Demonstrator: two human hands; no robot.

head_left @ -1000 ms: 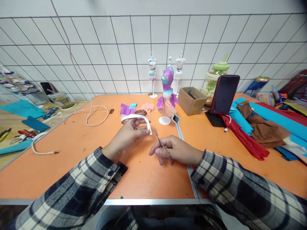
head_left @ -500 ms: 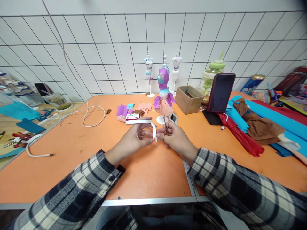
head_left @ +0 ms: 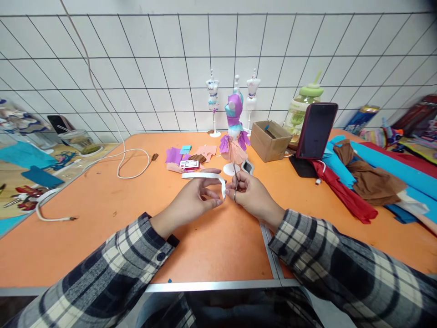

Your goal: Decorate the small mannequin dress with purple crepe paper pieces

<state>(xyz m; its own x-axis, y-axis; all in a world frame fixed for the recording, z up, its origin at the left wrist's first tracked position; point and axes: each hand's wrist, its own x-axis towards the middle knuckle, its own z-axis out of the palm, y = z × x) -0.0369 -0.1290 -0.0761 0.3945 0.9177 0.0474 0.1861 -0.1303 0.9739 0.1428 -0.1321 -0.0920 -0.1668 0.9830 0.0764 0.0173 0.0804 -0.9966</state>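
Note:
A white tape-like strip (head_left: 201,175) lies over the fingers of my left hand (head_left: 198,195), and its free end bends down at the fingertips. My left fingers are curled round it. Small metal scissors (head_left: 236,175) are in my right hand (head_left: 251,193), blades pointing up and away, one finger loop near the thumb. The right thumb and fingertip are at the strip's hanging end; whether they pinch it is hard to see. Just beyond the hands stands a mini dress form (head_left: 234,111) with a purple top and a peach skirt.
Behind stand two white mini dress forms (head_left: 213,95), a cardboard box (head_left: 269,146) and a green-lidded bottle (head_left: 305,105). A phone (head_left: 316,130) on a stand and folded cloth (head_left: 368,171) are at right. Fabric scraps (head_left: 174,156) and a white cable (head_left: 119,159) are at left.
The view has shifted slightly. The strip's lower end, forked before, now looks like a single tail close to my right fingertips. Both hands keep nearly the same pose.

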